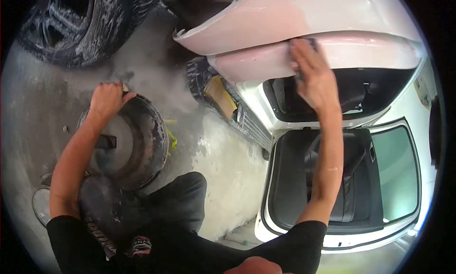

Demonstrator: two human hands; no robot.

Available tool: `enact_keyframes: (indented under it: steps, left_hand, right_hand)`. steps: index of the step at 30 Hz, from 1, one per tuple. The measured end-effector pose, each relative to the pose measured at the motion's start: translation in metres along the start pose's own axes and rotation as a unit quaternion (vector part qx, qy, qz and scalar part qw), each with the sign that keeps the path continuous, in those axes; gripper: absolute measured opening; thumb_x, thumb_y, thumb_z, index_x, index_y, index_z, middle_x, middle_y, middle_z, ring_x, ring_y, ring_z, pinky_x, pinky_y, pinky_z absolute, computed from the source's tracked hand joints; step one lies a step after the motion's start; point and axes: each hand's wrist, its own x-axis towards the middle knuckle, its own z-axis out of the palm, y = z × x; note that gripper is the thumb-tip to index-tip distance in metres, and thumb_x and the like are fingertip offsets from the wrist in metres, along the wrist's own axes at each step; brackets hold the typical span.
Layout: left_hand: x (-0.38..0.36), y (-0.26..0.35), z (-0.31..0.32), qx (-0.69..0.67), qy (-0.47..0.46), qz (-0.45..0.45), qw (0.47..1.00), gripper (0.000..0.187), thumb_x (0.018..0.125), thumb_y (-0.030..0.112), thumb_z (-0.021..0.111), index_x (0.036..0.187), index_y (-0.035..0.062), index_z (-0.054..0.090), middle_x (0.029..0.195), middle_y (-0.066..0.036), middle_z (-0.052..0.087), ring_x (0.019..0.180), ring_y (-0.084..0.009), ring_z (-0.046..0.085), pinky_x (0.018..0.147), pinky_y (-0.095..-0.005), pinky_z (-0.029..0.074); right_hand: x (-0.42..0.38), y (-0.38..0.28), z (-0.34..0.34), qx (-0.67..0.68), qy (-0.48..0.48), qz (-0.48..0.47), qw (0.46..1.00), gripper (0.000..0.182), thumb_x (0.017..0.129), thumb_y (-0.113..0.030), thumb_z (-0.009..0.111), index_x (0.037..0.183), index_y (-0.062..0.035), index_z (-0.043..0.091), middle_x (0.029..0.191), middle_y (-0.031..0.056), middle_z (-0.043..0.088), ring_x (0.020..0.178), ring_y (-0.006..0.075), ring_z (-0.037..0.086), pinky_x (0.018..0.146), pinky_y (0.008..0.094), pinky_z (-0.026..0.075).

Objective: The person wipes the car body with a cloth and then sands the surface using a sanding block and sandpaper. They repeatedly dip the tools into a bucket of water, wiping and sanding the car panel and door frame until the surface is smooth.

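My right hand (311, 72) presses a dark, flat pad (312, 43) against the pinkish-white edge of the car body panel (266, 60), above a dark window opening. Its fingers lie over the pad, hiding much of it. At the left, my left hand (108, 102) is closed at the far rim of a large round bucket (164, 136). A small pale piece shows beside its fingers, too small to make out. Cloudy water (118, 141) and a dark block (106, 141) are inside the bucket.
A dusty wheel (88, 27) stands at the upper left. An open car door (323, 179) with black trim is at the lower right. A cardboard piece (219, 97) lies near the sill, yellow tape (172, 140) beside the bucket, and a smaller container (42, 202) at the left edge.
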Motion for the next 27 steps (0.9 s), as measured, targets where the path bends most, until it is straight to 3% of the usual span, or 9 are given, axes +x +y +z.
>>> enact_keyframes:
  steps: [4, 7, 9, 11, 15, 17, 21, 23, 27]
  left_hand:
    - [0.001, 0.001, 0.0, -0.002, -0.015, 0.004, 1.0, 0.064, 0.097, 0.065, 0.054, 0.094, 0.0027, 0.07, 0.075, -0.012, 0.073, 0.072, -0.0295, 0.072, 0.074, -0.0416, 0.054]
    - [0.002, 0.004, -0.003, 0.022, 0.004, 0.011, 1.0, 0.065, 0.097, 0.066, 0.052, 0.096, 0.0032, 0.071, 0.077, -0.012, 0.073, 0.072, -0.0298, 0.072, 0.074, -0.0428, 0.054]
    - [0.003, 0.003, -0.001, 0.022, -0.004, 0.002, 1.0, 0.066, 0.098, 0.066, 0.051, 0.097, 0.0034, 0.071, 0.078, -0.012, 0.073, 0.072, -0.0298, 0.073, 0.073, -0.043, 0.054]
    - [0.005, 0.005, -0.007, 0.006, -0.035, -0.003, 0.999, 0.067, 0.098, 0.067, 0.05, 0.098, 0.0034, 0.071, 0.078, -0.012, 0.074, 0.073, -0.0296, 0.073, 0.072, -0.0426, 0.054]
    - [0.005, 0.001, 0.005, 0.069, -0.026, 0.015, 0.997, 0.068, 0.099, 0.067, 0.048, 0.1, 0.003, 0.071, 0.078, -0.013, 0.074, 0.074, -0.0288, 0.074, 0.071, -0.0414, 0.054]
    - [0.005, 0.0, 0.005, 0.068, -0.027, 0.021, 0.997, 0.067, 0.099, 0.066, 0.048, 0.098, 0.0036, 0.071, 0.077, -0.014, 0.074, 0.073, -0.0295, 0.074, 0.071, -0.0415, 0.054]
    - [0.005, 0.002, -0.004, 0.048, -0.058, 0.009, 0.997, 0.067, 0.099, 0.067, 0.049, 0.096, 0.0035, 0.07, 0.076, -0.015, 0.074, 0.072, -0.0318, 0.074, 0.073, -0.0425, 0.055]
    - [0.006, 0.006, -0.007, 0.044, -0.047, 0.013, 0.998, 0.067, 0.098, 0.067, 0.049, 0.094, 0.0035, 0.07, 0.074, -0.015, 0.073, 0.071, -0.0326, 0.074, 0.074, -0.0431, 0.055]
    - [0.005, 0.005, -0.003, 0.056, -0.015, 0.015, 0.998, 0.068, 0.097, 0.068, 0.051, 0.091, 0.0034, 0.07, 0.074, -0.014, 0.073, 0.07, -0.0324, 0.073, 0.075, -0.0441, 0.055]
  right_hand:
    - [-0.009, -0.035, 0.053, 0.094, -0.017, 0.03, 0.995, 0.039, 0.092, -0.006, 0.06, 0.13, 0.0026, 0.064, 0.147, 0.0222, 0.056, 0.139, 0.0377, 0.051, 0.116, 0.0447, 0.044]
    - [-0.007, -0.028, 0.039, 0.039, -0.038, -0.059, 0.997, 0.044, 0.093, -0.005, 0.058, 0.137, 0.0002, 0.061, 0.15, 0.014, 0.056, 0.143, 0.0288, 0.049, 0.12, 0.048, 0.039]
    - [-0.022, 0.013, 0.011, -0.007, 0.065, 0.011, 0.998, 0.049, 0.092, -0.006, 0.059, 0.141, -0.0031, 0.06, 0.154, 0.0096, 0.053, 0.146, 0.0246, 0.046, 0.122, 0.0496, 0.035]
    - [-0.035, 0.028, 0.0, -0.099, 0.065, 0.101, 0.988, 0.055, 0.09, -0.002, 0.059, 0.145, -0.0039, 0.056, 0.157, 0.0113, 0.05, 0.146, 0.0275, 0.047, 0.121, 0.0492, 0.037]
    - [-0.026, -0.027, 0.061, 0.078, 0.098, 0.03, 0.992, 0.057, 0.09, -0.007, 0.06, 0.145, 0.0029, 0.052, 0.153, 0.0158, 0.052, 0.142, 0.0283, 0.05, 0.122, 0.0452, 0.038]
    - [-0.028, -0.027, 0.057, 0.101, 0.018, -0.04, 0.994, 0.055, 0.091, -0.009, 0.062, 0.144, 0.0025, 0.054, 0.153, 0.015, 0.053, 0.143, 0.0271, 0.049, 0.124, 0.0457, 0.035]
    - [-0.046, 0.01, 0.013, -0.002, 0.105, 0.127, 0.986, 0.059, 0.084, -0.005, 0.068, 0.142, 0.0006, 0.056, 0.154, 0.0155, 0.052, 0.145, 0.0293, 0.047, 0.124, 0.0485, 0.034]
    - [-0.043, -0.005, 0.046, 0.056, 0.183, 0.125, 0.973, 0.061, 0.085, -0.004, 0.067, 0.144, -0.0004, 0.054, 0.158, 0.0157, 0.047, 0.146, 0.0297, 0.045, 0.124, 0.0477, 0.034]
    - [-0.033, -0.031, 0.062, -0.004, 0.046, -0.034, 0.998, 0.053, 0.094, -0.017, 0.057, 0.142, 0.005, 0.055, 0.153, 0.0149, 0.052, 0.147, 0.0255, 0.044, 0.127, 0.0446, 0.027]
